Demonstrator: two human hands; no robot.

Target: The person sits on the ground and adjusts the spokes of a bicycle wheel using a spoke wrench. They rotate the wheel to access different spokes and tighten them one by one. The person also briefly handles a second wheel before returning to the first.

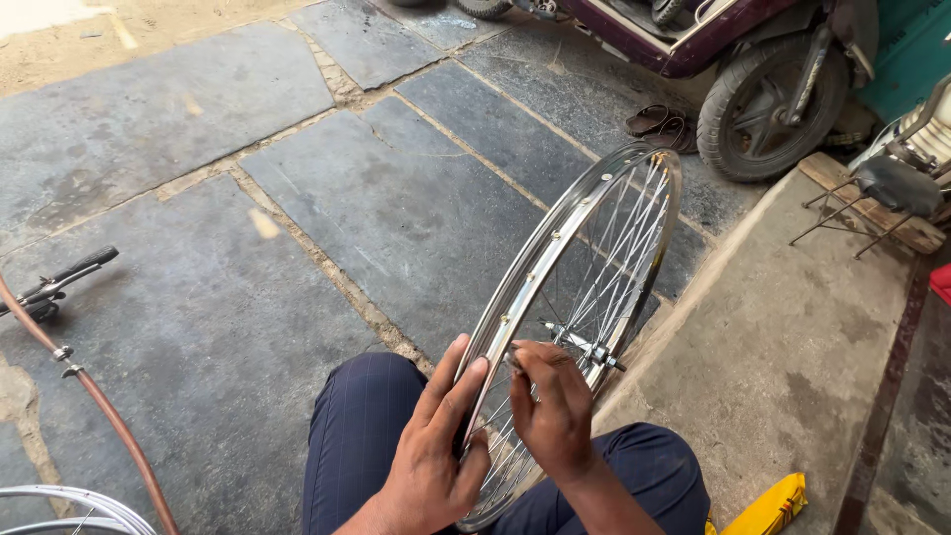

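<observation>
Wheel rim (555,238) upright, L hand (431,451) gripping edge

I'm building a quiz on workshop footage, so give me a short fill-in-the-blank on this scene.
1. The left hand grips the rim of the shiny silver spoked ____, which stands on edge between the knees.
2. The right hand pinches among the thin metal ____ near the hub.
3. The purple scooter is parked at the top ____ of the view.

Missing words: bicycle wheel; spokes; right

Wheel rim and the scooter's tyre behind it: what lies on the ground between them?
In the head view, between the wheel rim and the scooter tyre lie dark paving slabs and a pair of sandals.
</observation>
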